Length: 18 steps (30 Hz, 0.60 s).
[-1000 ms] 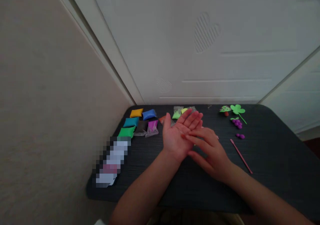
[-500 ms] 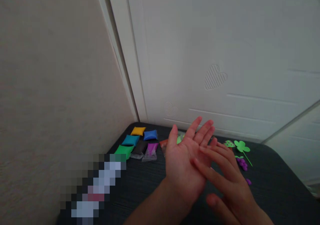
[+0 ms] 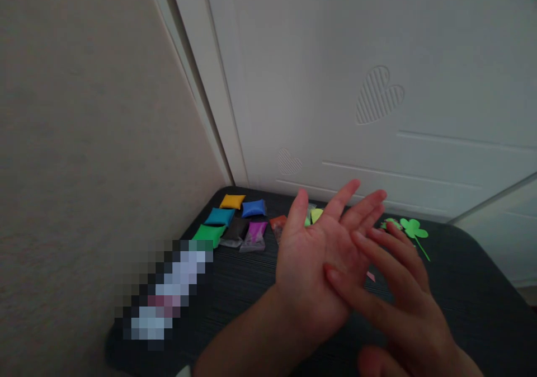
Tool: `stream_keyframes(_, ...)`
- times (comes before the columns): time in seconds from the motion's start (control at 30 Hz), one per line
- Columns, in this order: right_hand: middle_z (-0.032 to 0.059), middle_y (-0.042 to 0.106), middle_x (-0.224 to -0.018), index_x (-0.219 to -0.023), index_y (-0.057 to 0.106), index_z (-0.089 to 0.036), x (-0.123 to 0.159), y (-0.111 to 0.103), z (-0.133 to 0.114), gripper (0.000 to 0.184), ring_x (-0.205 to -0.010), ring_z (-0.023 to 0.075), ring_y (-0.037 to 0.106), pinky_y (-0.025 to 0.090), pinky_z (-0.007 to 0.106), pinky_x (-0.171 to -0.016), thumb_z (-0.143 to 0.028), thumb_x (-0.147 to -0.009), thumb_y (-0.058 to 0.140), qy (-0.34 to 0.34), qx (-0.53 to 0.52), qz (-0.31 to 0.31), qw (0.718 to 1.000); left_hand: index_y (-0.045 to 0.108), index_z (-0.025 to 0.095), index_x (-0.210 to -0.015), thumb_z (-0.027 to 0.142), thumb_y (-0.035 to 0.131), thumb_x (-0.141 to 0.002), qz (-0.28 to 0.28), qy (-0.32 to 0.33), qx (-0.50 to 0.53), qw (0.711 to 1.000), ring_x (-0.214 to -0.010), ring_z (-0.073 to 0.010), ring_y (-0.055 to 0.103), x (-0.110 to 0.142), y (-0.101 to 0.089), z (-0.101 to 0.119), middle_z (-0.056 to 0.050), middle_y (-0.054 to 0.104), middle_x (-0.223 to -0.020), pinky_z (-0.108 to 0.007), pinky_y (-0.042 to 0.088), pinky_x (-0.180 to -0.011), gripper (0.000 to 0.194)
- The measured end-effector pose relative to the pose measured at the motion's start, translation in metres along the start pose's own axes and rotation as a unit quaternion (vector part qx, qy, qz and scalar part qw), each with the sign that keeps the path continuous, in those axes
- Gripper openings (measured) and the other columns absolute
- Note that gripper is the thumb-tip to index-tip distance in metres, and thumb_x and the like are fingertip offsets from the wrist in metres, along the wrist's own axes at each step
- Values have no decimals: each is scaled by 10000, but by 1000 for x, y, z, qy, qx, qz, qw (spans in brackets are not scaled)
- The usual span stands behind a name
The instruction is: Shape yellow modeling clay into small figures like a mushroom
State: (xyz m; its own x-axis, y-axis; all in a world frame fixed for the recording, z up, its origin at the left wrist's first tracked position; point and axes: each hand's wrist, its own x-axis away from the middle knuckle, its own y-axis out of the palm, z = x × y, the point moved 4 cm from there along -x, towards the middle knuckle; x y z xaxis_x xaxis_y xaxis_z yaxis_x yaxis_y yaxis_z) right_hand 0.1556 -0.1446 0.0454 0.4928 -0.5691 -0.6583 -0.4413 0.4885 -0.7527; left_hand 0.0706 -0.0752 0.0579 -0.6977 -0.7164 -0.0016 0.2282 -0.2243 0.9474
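Observation:
My left hand (image 3: pixel 321 259) is held palm up above the table, thumb and fingers spread. Across it reaches my right hand (image 3: pixel 405 293), with fingertips resting on the left palm and the fingers apart. Whether a small bit lies under those fingertips is hidden. Behind the left hand are an orange-red packet (image 3: pixel 277 224) and a yellow piece (image 3: pixel 316 215), both partly covered. A light green clover shape (image 3: pixel 414 228) on a thin stem lies beyond the right hand, beside a partly hidden green mushroom cap (image 3: pixel 391 224). A pink scrap (image 3: pixel 371 276) shows between the hands.
Several clay-like packets lie at the table's back left: yellow-orange (image 3: pixel 232 201), blue (image 3: pixel 254 208), teal (image 3: pixel 220 216), black (image 3: pixel 235 230), purple (image 3: pixel 255 234) and green (image 3: pixel 208 235). A pixelated pale object (image 3: pixel 180 276) lies at the left edge. A white panel (image 3: pixel 293 86) stands behind the dark table (image 3: pixel 235 293).
Both hands have come closer to the camera, and the right fingers have shifted over the left palm. A small orange-red bit seen on the palm earlier no longer shows. The view has tilted.

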Motion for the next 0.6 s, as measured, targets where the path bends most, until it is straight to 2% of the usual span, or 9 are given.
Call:
stream_keyframes(0.13,107,242,-1491,-1409,344,-281,0,-3,2,636,-1310,411,252,197,633,-1059,-590,-854,317,32,2,6,999,499,248,-1258,680,287,-815,0,-17,6,1000,-1345,-234,360,2,2,-2,-63,546,-1322,-347,312,-1096,654)
stream_keyframes(0.23,70,296,-1474,-1354,426,-325,1,-3,-2,570,-1298,371,300,224,592,-1079,-586,-867,287,-7,12,26,1000,496,228,-1262,670,287,-826,0,-10,0,1000,-1340,-235,371,4,4,-1,-80,561,-1305,-351,321,-1088,655)
stream_keyframes(0.3,73,317,-1465,-1329,464,-309,0,-2,-2,574,-1304,362,313,243,575,-1081,-604,-858,319,-14,14,26,999,479,210,-1285,653,287,-841,-2,-14,8,1000,-1350,-229,354,5,6,-1,-91,550,-1317,-335,317,-1090,656)
stream_keyframes(0.47,122,270,-1483,-1381,398,-197,-2,-4,5,665,-1347,389,245,202,604,-1076,-605,-857,364,39,-13,12,999,406,208,-1358,615,310,-863,-23,-28,44,998,-1394,-256,246,10,9,-3,-105,463,-1398,-377,238,-1133,648)
stream_keyframes(0.6,125,253,-1494,-1399,364,-170,-3,-5,6,662,-1366,346,225,161,549,-1113,-584,-885,313,57,-59,6,997,409,189,-1356,584,326,-874,-15,-23,64,998,-1384,-253,271,11,9,-6,-116,453,-1405,-364,239,-1133,629)
